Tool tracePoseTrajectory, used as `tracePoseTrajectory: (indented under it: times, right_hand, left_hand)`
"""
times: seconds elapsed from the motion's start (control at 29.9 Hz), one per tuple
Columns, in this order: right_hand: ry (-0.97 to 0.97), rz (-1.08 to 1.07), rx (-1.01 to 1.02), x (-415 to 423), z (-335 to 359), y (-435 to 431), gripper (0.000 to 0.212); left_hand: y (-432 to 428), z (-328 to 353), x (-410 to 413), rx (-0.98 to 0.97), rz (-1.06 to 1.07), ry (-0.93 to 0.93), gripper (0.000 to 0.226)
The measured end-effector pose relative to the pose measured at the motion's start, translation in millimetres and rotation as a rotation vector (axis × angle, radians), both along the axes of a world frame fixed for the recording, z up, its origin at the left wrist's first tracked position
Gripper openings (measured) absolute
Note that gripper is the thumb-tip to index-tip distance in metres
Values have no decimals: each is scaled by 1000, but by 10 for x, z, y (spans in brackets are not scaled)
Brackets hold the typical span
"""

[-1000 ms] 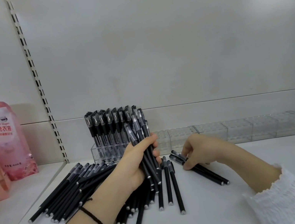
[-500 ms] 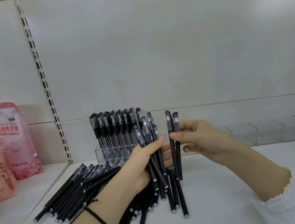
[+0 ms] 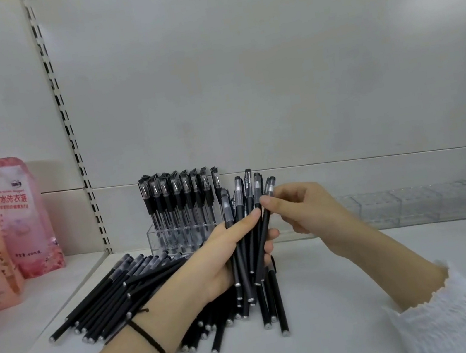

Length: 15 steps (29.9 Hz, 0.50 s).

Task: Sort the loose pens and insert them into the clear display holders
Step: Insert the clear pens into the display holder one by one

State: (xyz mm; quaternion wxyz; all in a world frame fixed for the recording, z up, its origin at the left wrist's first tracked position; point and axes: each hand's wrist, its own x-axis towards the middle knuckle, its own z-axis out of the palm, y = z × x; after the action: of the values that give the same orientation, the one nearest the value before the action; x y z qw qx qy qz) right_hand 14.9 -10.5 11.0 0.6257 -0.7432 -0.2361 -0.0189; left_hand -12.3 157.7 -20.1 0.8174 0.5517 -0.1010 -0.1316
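My left hand (image 3: 223, 255) grips an upright bundle of black pens (image 3: 247, 241), caps up, above the shelf. My right hand (image 3: 302, 211) pinches the capped top of the rightmost pen (image 3: 269, 190) in that bundle. Several loose black pens (image 3: 122, 293) lie fanned out on the white shelf under and left of my left arm, and more lie below the bundle (image 3: 277, 301). Behind stands a clear display holder (image 3: 155, 238) filled with upright black pens (image 3: 179, 197). A row of clear holders (image 3: 415, 204) with no pens in them stretches to the right.
Pink refill pouches (image 3: 13, 219) stand on the neighbouring shelf at the left, past a slotted metal upright (image 3: 70, 135). The grey back panel (image 3: 270, 77) rises behind the holders. Bare white shelf (image 3: 343, 327) lies in front of my right arm.
My right hand lifted two pens off the shelf, brought them upright and moved them left into the bundle in my left hand. The bundle now holds more pens.
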Motion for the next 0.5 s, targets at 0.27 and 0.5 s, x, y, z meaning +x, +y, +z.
tracePoseTrajectory:
  times: [0.27, 0.5]
  right_hand:
    - [-122, 7, 185, -9, 241, -243, 24]
    - [-242, 70, 160, 61, 298, -641, 20]
  left_hand:
    - [-289, 262, -58, 132, 49, -230, 14]
    - [-811, 183, 92, 175, 274, -415, 25]
